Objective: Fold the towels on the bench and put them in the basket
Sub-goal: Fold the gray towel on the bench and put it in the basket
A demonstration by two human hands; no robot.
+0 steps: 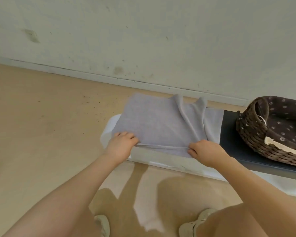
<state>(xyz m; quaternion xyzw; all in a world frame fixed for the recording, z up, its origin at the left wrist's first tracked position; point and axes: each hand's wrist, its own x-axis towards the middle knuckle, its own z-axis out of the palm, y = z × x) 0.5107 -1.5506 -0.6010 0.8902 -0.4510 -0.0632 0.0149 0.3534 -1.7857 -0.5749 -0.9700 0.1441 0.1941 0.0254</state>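
A grey towel lies spread over the left end of the dark bench, with a raised crease toward its right side. My left hand pinches the towel's near left corner. My right hand grips its near edge on the right. A white towel lies under the grey one and hangs over the bench's front. The dark wicker basket with a flowered lining stands on the bench at the right, a pale folded cloth inside it.
The wall and its skirting run close behind the bench. Pale wooden floor lies to the left and in front. My knees and shoes show at the bottom edge.
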